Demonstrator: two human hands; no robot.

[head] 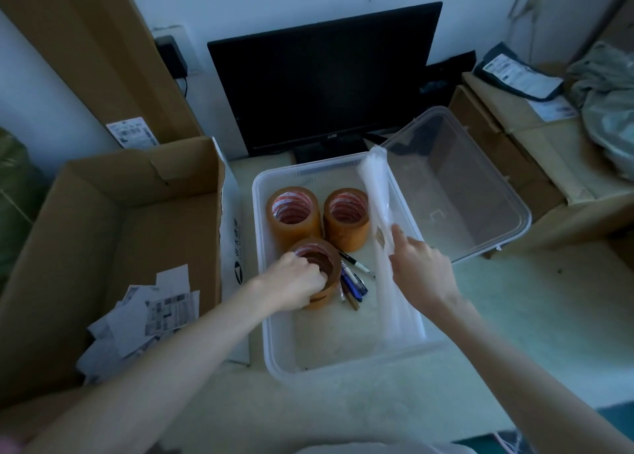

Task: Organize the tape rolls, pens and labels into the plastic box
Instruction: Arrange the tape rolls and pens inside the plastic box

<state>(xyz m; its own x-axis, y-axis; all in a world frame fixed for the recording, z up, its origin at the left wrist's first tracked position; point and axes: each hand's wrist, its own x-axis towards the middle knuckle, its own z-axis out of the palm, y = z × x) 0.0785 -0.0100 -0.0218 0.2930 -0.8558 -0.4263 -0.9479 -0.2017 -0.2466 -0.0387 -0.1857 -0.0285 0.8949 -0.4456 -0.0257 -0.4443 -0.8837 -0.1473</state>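
A clear plastic box (274, 350) sits on the table in front of me. Two brown tape rolls (293, 213) (346, 218) stand at its back. My left hand (291, 283) grips a third brown tape roll (320, 268), fingers inside its core, low in the box. Several pens (353, 278) lie beside that roll on the box floor. My right hand (420, 268) holds a bundle of clear plastic sleeves (377, 192) upright along the box's right wall. Paper labels (151, 313) lie in the cardboard box at my left.
An open cardboard box (103, 220) stands left of the plastic box. The clear lid (480, 185) leans at the right. A dark monitor (322, 76) stands behind. Cardboard boxes with parcels (521, 76) fill the right side.
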